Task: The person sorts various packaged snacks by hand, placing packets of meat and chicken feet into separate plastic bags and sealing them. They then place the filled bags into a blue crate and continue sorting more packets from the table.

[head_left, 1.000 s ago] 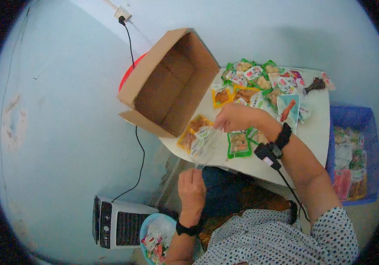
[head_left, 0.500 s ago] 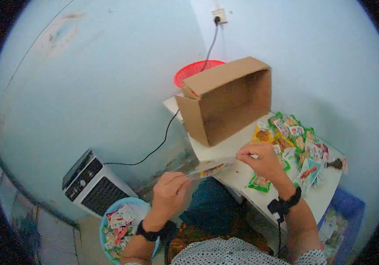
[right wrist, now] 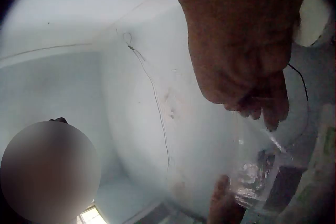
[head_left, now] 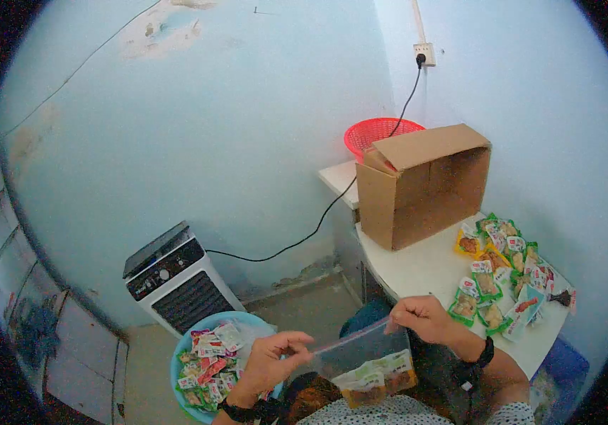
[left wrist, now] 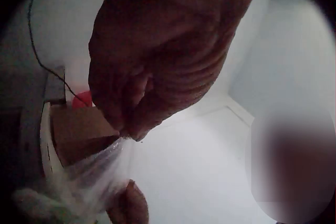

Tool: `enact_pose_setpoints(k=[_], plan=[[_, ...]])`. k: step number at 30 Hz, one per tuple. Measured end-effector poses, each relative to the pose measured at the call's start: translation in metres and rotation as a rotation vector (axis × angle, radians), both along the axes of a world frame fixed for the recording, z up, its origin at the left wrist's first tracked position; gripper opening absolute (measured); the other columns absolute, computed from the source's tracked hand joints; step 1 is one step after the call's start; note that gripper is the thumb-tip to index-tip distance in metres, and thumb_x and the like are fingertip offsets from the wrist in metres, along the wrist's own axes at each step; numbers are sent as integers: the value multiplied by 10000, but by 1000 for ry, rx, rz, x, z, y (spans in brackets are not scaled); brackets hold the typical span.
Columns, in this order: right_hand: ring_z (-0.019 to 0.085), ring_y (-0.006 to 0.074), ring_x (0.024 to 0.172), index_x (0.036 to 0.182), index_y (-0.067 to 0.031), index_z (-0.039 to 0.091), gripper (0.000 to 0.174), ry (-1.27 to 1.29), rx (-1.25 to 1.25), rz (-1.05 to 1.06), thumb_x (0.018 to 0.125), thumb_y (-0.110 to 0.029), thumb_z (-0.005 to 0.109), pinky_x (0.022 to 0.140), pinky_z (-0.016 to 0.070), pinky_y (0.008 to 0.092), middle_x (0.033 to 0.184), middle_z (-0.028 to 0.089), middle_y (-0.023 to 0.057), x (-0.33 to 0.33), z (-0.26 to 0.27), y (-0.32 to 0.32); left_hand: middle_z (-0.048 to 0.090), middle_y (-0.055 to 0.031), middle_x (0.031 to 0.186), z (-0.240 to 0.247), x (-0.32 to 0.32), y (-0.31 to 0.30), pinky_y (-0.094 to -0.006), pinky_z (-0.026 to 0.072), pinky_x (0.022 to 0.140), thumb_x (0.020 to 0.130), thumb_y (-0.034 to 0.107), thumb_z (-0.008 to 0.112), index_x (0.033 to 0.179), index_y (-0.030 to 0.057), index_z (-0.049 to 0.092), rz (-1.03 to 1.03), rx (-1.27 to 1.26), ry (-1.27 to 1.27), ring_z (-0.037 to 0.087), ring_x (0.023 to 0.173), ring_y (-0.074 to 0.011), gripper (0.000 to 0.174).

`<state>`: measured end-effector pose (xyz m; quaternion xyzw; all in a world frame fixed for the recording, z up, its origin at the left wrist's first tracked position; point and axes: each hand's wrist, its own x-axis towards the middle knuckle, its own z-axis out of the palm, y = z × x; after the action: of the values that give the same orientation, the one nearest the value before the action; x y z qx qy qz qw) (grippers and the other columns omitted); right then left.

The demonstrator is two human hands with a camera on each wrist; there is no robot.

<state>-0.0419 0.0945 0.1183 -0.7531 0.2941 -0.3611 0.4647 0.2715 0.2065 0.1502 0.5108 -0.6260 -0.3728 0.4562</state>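
A clear zip bag (head_left: 368, 365) with a few snack packets in its bottom hangs over my lap, stretched between both hands. My left hand (head_left: 276, 358) pinches the bag's left top corner; my right hand (head_left: 417, 319) pinches the right end of its top edge. In the left wrist view the left fingers (left wrist: 131, 124) pinch the thin plastic (left wrist: 100, 166). From the right wrist, the right fingertips (right wrist: 262, 108) hold the clear film (right wrist: 262, 171). A pile of green and yellow snack packets (head_left: 502, 276) lies on the white table (head_left: 417, 265) to my right.
An open cardboard box (head_left: 424, 180) lies on its side on the table, a red basket (head_left: 378, 134) behind it. A blue bowl (head_left: 208, 358) of packets sits on the floor by a white air cooler (head_left: 176, 280). A black cable (head_left: 332, 205) runs from the wall socket (head_left: 424, 53).
The bag has come off the table down to my lap, held level between both hands. My head has turned left, so the floor, cooler and bowl show more.
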Motion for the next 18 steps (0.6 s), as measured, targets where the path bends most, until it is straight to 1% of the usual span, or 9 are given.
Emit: enact_pose_setpoints(k=[2, 3, 6, 9, 12, 15, 18], plan=[[644, 119, 828, 909, 4, 658, 206, 10, 61, 44, 990, -145, 541, 771, 514, 279, 855, 712, 68, 7, -6, 4, 697, -16, 863, -8, 11, 3, -242, 513, 697, 811, 37, 753, 1079, 26, 691, -57, 118, 157, 623, 754, -76, 275], [649, 126, 823, 920, 9, 644, 204, 55, 9, 36, 998, -137, 524, 774, 517, 282, 851, 711, 69, 9, -6, 7, 689, -2, 863, -15, 14, 3, -242, 511, 708, 816, 38, 749, 1086, 23, 688, -81, 131, 252, 622, 761, -71, 277], [654, 134, 806, 911, 13, 637, 200, 102, -60, -19, 996, -129, 524, 756, 523, 287, 850, 711, 73, 18, -15, 12, 691, -14, 865, -26, 24, -4, -249, 511, 715, 820, 39, 742, 1086, 22, 686, -16, -7, -50, 623, 767, -79, 272], [657, 135, 785, 902, 14, 632, 190, 152, -77, -26, 992, -118, 529, 732, 527, 279, 838, 710, 68, 25, 5, 24, 699, -56, 853, -25, 27, -7, -259, 518, 722, 827, 59, 737, 1088, 20, 682, 7, -73, -258, 638, 748, -109, 269], [653, 125, 764, 885, 10, 627, 184, 68, -21, -36, 987, -113, 535, 701, 524, 271, 814, 705, 61, 30, -14, 23, 693, -124, 936, -24, 22, -5, -311, 530, 755, 826, 126, 747, 1093, 28, 679, 11, -117, -375, 667, 827, -203, 292], [657, 202, 754, 876, -69, 692, 181, 35, 27, -76, 943, -205, 592, 702, 515, 328, 790, 685, 77, 33, -26, 27, 664, -152, 1020, -17, 8, -3, -372, 522, 817, 809, 206, 763, 1069, 31, 678, 45, -454, -600, 649, 937, -299, 325], [638, 100, 741, 869, 5, 628, 171, 84, -122, -16, 974, -110, 557, 662, 510, 266, 787, 685, 65, 35, -13, 32, 637, -154, 1075, -19, -20, -7, -409, 500, 852, 799, 244, 763, 1043, 35, 677, -17, -537, -656, 611, 1002, -346, 332]])
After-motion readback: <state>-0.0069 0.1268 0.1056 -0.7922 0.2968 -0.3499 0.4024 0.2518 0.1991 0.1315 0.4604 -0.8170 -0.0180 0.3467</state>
